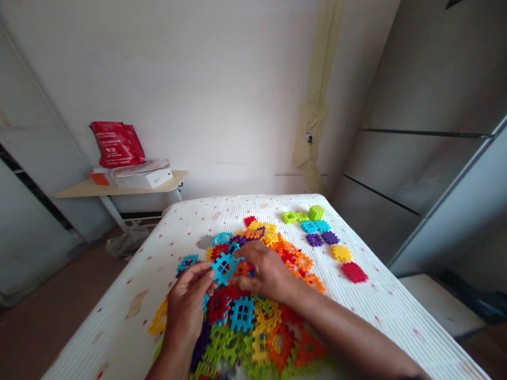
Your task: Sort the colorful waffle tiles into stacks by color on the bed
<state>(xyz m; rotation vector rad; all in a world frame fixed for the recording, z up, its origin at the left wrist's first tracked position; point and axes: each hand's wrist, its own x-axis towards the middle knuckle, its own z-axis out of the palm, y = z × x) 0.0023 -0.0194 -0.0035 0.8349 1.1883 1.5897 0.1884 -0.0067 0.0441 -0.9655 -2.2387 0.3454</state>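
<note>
While the heap of interlocking plastic pieces (261, 316) sprawls across the white-covered desk (390, 311), the action is right above its middle: a blue piece (224, 268) with a window-like cut-out, held up just over the others. The left hand (186, 295) has it, thumb and fingers pinched closed on its near-left edge. In from the other side comes the right hand (265, 269), fingers curled, thumb and forefinger parted, tips close to that same piece; whether they grip it, I can't tell. This looks like the picking-and-handling stage, one piece singled out, and the next move seems to call for a steady pinch and a clean lift off the neighbours. That's the tricky bit: notched edges overlap all around, ready to snag, and the right forearm (328, 316) hides part of the heap's near-right side. Out to the right of the heap, look, tidy colour groups: a green stack (317, 212) farthest off, then blue pieces (316, 226), purple pieces (322, 239), a yellow piece (341, 253) and a red piece (354, 272) nearest. Just beyond the heap's far-left edge lies a grey piece (205, 242); well beyond it on that side, a red bag (116, 145) sits with a white box (146, 178), both out of the way.
</note>
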